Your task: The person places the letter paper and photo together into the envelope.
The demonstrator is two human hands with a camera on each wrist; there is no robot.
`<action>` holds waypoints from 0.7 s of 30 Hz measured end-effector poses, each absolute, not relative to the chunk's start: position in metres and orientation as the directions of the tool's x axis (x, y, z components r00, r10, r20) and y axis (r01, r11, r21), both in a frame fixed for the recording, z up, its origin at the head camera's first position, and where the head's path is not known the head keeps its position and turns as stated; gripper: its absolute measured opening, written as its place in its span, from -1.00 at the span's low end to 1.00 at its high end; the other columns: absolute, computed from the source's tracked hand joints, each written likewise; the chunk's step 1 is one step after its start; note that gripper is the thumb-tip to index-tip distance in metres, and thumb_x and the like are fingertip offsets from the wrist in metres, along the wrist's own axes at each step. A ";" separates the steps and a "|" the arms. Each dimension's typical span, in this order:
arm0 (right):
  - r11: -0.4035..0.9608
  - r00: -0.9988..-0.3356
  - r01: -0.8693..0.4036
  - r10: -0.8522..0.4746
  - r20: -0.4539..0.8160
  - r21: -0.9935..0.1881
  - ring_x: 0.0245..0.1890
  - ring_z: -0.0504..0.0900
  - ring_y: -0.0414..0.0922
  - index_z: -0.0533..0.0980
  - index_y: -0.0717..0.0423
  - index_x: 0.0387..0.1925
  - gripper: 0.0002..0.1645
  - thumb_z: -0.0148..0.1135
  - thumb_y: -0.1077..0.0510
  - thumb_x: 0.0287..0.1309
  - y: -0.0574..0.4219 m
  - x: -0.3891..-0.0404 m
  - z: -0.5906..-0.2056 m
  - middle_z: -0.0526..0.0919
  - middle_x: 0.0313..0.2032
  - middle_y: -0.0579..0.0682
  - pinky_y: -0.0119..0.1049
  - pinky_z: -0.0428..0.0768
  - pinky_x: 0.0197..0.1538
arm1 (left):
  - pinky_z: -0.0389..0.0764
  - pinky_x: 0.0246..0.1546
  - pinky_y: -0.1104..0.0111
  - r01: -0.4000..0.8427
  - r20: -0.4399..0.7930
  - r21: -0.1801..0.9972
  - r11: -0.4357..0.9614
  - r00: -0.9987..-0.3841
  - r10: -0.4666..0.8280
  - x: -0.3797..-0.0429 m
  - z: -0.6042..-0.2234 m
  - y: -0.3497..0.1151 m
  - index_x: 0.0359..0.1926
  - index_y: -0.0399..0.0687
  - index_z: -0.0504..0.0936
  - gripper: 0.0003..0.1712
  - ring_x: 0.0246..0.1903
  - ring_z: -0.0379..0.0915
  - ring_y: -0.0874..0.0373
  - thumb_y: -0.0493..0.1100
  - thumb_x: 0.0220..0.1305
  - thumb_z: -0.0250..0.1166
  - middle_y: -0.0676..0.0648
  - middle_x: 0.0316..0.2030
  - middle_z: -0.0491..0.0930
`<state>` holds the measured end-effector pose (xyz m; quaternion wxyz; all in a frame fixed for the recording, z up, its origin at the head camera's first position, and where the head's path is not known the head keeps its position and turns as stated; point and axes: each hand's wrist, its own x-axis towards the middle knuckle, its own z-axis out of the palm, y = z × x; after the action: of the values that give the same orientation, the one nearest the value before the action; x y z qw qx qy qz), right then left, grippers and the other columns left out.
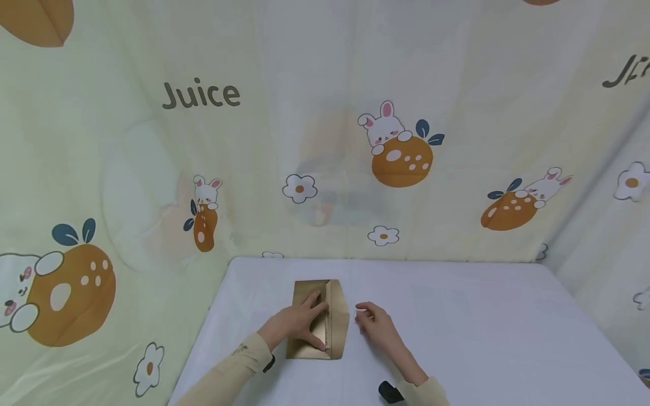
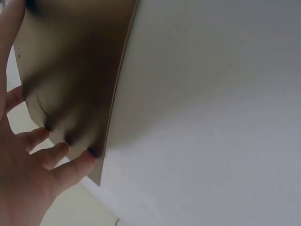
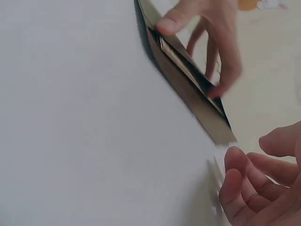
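Note:
A gold-brown paper envelope (image 1: 306, 289) lies on the white table, its flap (image 1: 339, 324) folded out to the right. Fingers spread, my left hand (image 1: 301, 322) presses on the envelope's body, thumb and fingertips close to the opening. Seen from the left wrist, the fingertips sit on the paper (image 2: 80, 70) and dent it. In the right wrist view the mouth gapes, and a light layered edge (image 3: 181, 61) shows inside. My right hand (image 1: 377, 327) hovers just right of the flap, apart from it, fingers loosely bent and holding nothing.
White cloth covers the table (image 1: 482, 327), which stretches right of the hands. Behind it hangs a pale curtain (image 1: 315, 141) printed with rabbits, oranges and flowers. A black device (image 1: 390, 392) is on the right wrist, and a dark band (image 1: 269, 363) is on the left.

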<state>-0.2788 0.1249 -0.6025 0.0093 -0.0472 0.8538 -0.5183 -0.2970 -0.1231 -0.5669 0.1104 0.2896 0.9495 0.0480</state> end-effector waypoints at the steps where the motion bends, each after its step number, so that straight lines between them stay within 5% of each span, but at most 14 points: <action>1: 0.463 -0.996 -0.066 -0.078 0.033 -0.884 -0.49 0.58 -0.21 0.56 0.26 0.07 -0.70 0.16 0.19 0.41 0.131 -0.276 -0.604 0.72 -0.34 0.02 -0.39 0.51 -0.42 | 0.64 -0.02 0.02 0.544 -0.174 0.156 0.824 -0.806 0.565 -0.297 -0.568 -0.123 0.52 0.16 0.17 0.27 0.36 0.32 -0.23 0.57 -0.15 0.40 -0.27 0.56 -0.03; 13: 0.502 -1.000 -0.020 -0.001 0.023 -0.865 -0.43 0.61 -0.22 0.56 0.23 0.09 -0.69 0.18 0.19 0.40 0.180 -0.266 -0.602 0.71 -0.30 0.01 -0.43 0.53 -0.38 | 0.49 0.25 0.03 0.545 -0.133 0.157 0.824 -0.815 0.564 -0.302 -0.573 -0.129 0.54 -0.04 0.10 0.36 0.49 0.12 -0.17 0.55 -0.12 0.41 -0.22 0.54 0.10; 21: 0.659 -0.993 -0.110 -0.048 0.104 -0.744 -0.19 0.67 -0.07 0.46 0.23 0.24 -0.56 0.13 0.08 0.46 0.207 -0.273 -0.575 0.68 -0.09 0.13 -0.29 0.60 -0.20 | 0.44 0.29 0.01 0.512 -0.032 0.220 0.830 -0.847 0.531 -0.304 -0.568 -0.148 0.55 -0.05 0.14 0.17 0.43 0.26 -0.14 0.58 0.15 0.18 -0.17 0.54 0.14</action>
<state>-0.2728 0.2067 -0.5749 -0.0376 -0.0436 0.9099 -0.4108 -0.3040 -0.1485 -0.5675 0.0458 0.2728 0.9555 0.1021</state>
